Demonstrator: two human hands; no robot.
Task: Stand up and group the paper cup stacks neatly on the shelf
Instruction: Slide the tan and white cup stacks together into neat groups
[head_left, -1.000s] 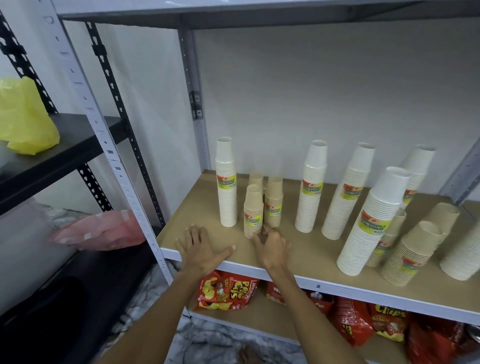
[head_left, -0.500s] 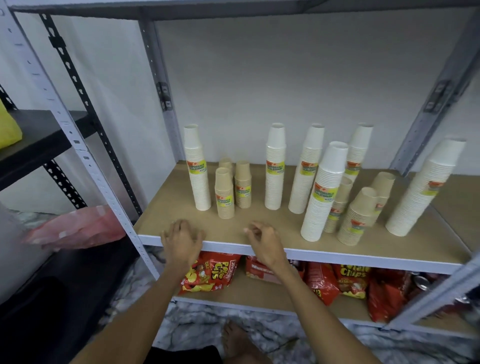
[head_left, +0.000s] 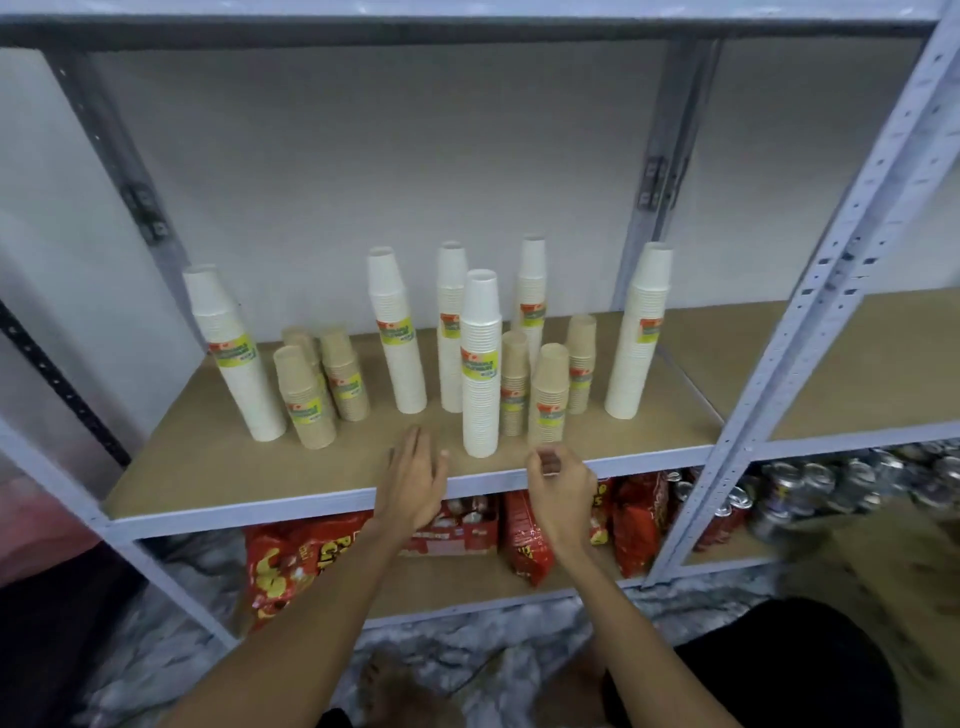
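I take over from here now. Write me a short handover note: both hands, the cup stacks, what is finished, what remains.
Left hand: open, fingers straight, over the front edge of the shelf, holding nothing.
Right hand: fingers curled, holding nothing, just in front of the front white stack.
Stacks: six white and six brown, all on the shelf. The left brown stacks and right brown stacks form two groups of three.
Done: every stack stands up.
Left: probably the grouping, as the white stacks are spread apart.
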